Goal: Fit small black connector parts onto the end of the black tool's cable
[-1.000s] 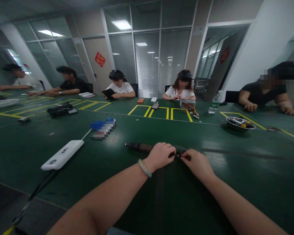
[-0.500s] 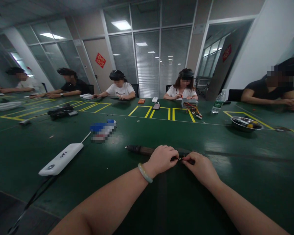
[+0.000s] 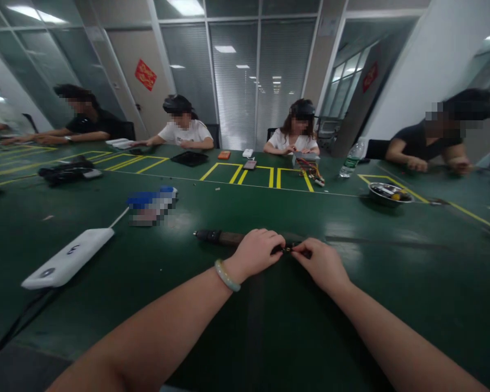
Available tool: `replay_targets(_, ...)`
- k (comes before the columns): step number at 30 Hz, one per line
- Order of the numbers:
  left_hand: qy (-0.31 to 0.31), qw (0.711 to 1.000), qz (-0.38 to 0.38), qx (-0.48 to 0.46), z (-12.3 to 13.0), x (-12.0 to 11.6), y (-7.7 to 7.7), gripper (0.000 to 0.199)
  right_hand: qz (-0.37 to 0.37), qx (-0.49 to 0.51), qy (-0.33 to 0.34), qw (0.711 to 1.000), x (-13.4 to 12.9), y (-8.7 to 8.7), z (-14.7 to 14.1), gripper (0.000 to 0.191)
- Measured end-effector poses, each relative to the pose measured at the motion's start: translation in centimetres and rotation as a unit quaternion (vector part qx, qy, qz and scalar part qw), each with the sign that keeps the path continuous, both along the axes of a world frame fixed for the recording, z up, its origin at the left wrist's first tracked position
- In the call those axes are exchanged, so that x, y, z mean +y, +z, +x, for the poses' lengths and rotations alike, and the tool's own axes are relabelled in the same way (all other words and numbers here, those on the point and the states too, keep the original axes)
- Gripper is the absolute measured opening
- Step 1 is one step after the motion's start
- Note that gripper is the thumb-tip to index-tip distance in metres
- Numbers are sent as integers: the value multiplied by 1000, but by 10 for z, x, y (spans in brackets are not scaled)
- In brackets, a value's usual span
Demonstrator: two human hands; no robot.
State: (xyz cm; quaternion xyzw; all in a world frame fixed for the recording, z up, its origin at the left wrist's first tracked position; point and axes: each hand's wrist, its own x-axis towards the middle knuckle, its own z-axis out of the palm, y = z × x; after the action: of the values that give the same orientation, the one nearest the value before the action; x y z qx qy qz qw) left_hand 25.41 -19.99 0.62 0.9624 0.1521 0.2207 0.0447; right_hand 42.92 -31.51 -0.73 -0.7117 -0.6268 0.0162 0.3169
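Near the middle of the green table, my left hand (image 3: 258, 252) and my right hand (image 3: 322, 262) meet fingertip to fingertip. Between them is a small dark piece with a gold-coloured metal bit (image 3: 287, 249). Both hands are closed in a pinch: the left holds the dark piece, while the right thumb and index finger press at its metal end. My fingers cover most of it. Just behind the hands lies a long dark tool with a brown body and a narrow metal tip (image 3: 220, 238), pointing left and partly hidden by my left hand.
A white power bank marked 3 (image 3: 75, 256) lies at left, its cable running to a blurred blue-and-white item (image 3: 153, 206). At right stand a metal bowl of small things (image 3: 378, 200) and a water bottle (image 3: 353, 158). Several people sit across the table (image 3: 228, 196).
The view has turned slightly, so everything sits a little further left and higher in the picture. My hands keep the same pinch on the small piece.
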Motion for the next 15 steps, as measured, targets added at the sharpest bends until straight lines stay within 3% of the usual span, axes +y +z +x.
replay_targets(15,-6,1000,3,-1,4,2,-4,8,-1,-11,-7,1000,-1,0,0,8)
